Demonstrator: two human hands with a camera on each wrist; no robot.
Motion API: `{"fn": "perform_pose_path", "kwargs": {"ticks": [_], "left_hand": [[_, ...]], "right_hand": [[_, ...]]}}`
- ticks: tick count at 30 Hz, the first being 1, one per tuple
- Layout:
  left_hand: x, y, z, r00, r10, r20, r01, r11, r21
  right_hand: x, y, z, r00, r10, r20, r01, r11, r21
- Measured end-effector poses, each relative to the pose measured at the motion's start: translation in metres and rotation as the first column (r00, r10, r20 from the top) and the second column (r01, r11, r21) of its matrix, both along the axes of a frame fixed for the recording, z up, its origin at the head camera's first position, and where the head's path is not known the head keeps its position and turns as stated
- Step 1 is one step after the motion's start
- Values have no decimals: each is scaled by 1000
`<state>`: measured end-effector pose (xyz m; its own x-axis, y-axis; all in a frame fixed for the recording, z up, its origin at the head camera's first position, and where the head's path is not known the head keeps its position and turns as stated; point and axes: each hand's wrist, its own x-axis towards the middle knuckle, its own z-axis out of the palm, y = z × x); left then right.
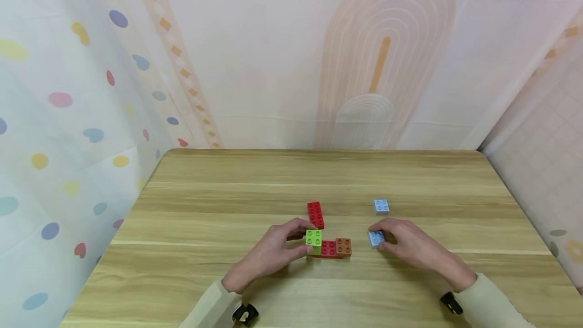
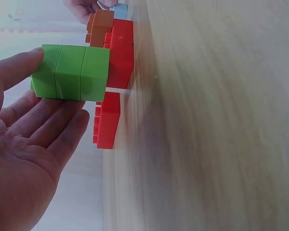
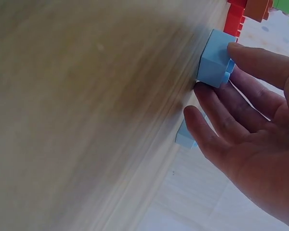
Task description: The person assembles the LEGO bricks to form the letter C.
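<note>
A stack of three green blocks (image 1: 314, 239), topped with four studs, stands over the left end of a red brick (image 1: 329, 248); whether it is pressed onto the studs or held just above them cannot be told. The left hand (image 1: 278, 249) has the stack in its grip, thumb on the near side and fingers on the far side. At the other end of that red brick, a brown-orange block (image 1: 343, 245) sits on top, leaving a patch of red studs showing between it and the green.

To the right, apart from this group, a light blue block (image 1: 375, 238) is in the grip of the right hand (image 1: 410, 244), pinched between thumb and fingers with its studs facing up. Whether its base touches the table cannot be told.

Behind the green stack lies a second red brick (image 1: 315, 212), studs up, its long side running away from the person. Another light blue block (image 1: 381, 206) rests beyond the right hand, well apart from the red bricks.

All this is on a wood-grained table (image 1: 205, 206). Both arms wear cream sleeves (image 1: 489, 302), with a small black device (image 1: 246, 314) at each wrist. Pale patterned cloth (image 1: 255, 65) hangs behind the table, and coloured spots dot the cloth at the left.
</note>
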<state>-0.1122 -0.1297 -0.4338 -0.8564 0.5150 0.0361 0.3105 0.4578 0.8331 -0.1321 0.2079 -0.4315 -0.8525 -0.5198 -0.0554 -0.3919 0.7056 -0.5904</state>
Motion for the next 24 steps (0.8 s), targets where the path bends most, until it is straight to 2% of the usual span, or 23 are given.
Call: {"fn": "perform_pose_path", "kwargs": {"ticks": [24], "left_hand": [[1,2,-3,1000,8,-3,-7,1000,25]], "right_hand": [[12,0,6,993,-52,-110,36,990,-140]]}}
